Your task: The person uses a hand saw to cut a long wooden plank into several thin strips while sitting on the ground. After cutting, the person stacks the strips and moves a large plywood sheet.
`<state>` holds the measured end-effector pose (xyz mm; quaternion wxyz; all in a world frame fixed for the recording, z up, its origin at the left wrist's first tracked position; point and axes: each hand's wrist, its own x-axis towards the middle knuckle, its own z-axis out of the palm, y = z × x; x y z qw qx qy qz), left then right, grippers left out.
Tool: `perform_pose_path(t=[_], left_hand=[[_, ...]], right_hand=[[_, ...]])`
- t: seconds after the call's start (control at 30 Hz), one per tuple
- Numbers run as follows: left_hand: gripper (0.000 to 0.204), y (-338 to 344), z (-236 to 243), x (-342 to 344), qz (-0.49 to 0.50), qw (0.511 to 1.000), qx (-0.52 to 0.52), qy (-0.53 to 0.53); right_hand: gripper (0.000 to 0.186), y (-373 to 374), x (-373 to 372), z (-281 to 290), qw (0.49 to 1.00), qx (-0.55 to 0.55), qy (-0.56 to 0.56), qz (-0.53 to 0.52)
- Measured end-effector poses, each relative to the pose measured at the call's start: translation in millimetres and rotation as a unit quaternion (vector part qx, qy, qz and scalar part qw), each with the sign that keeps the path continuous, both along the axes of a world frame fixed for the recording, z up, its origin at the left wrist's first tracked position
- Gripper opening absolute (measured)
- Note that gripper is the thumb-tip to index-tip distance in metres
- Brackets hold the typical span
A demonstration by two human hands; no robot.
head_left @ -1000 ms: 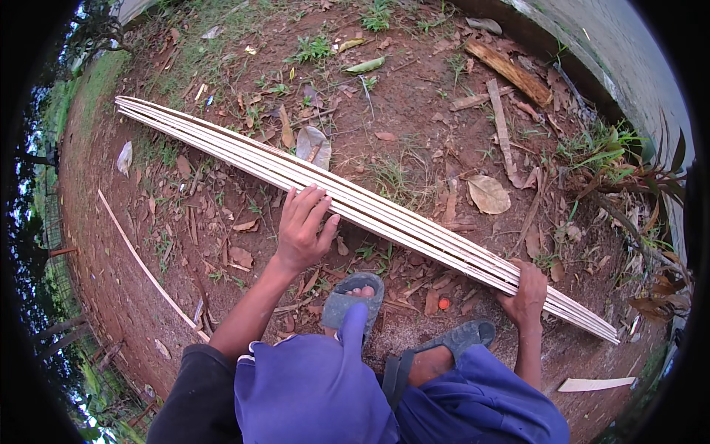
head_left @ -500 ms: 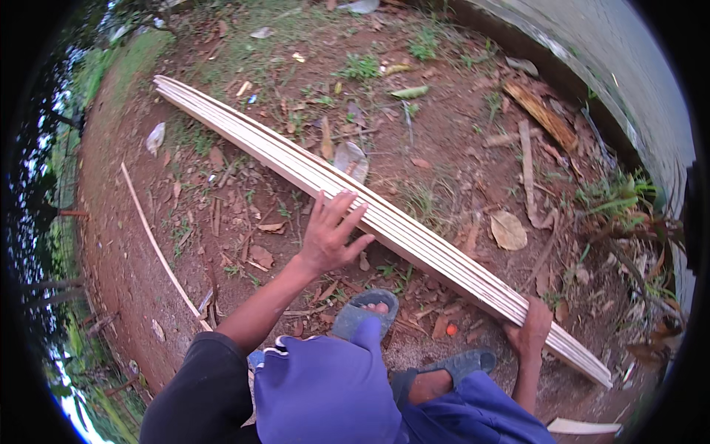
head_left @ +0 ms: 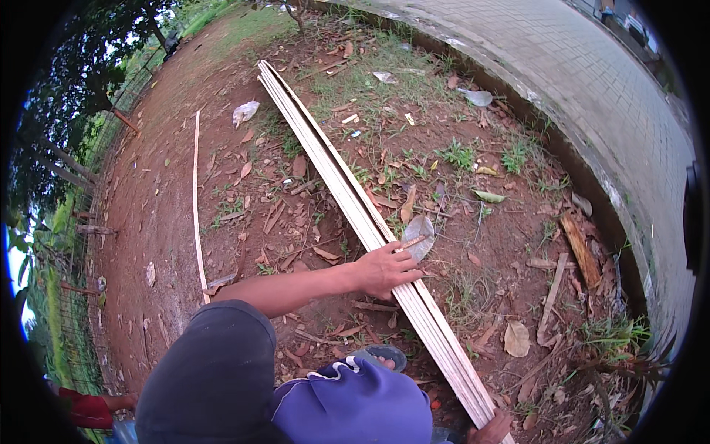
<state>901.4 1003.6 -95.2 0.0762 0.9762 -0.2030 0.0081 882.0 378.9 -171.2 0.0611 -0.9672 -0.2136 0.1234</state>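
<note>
A long bundle of pale wooden strips (head_left: 336, 174) slants from the upper middle down to the lower right, raised over the dirt at my end. One strip along its right side stands slightly apart, leaving a dark gap. My left hand (head_left: 384, 270) lies across the bundle's middle, its fingers curled over the far edge. At the near end my right hand (head_left: 492, 429) is wrapped around the strips, partly cut off by the lower edge of the view. A sandal (head_left: 388, 355) on one foot shows beside the bundle, below my left hand.
A single thin strip (head_left: 197, 200) lies on the ground to the left. A low concrete kerb (head_left: 547, 133) divides the dirt from a paved road (head_left: 584, 81). Wood pieces (head_left: 580, 251), dry leaves and grass litter the right side. Another person's red sleeve (head_left: 85, 407) shows at lower left.
The view has swung left, so the bundle now stands steeper in it. My left hand has gone from resting spread on the strips to curling over their far edge. My right hand keeps its hold.
</note>
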Motion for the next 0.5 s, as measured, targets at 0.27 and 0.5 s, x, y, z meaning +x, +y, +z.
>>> perform_pose_path(t=[0.27,0.5], left_hand=[[0.053,19,6,14,-0.023,1.0,0.002,0.004],[0.077,-2,-5,32,-0.004,0.998,-0.035,0.047]], right_hand=[[0.076,109,3,99,0.998,0.021,-0.023,-0.059],[0.063,91,55,98,0.996,0.053,-0.059,0.026]])
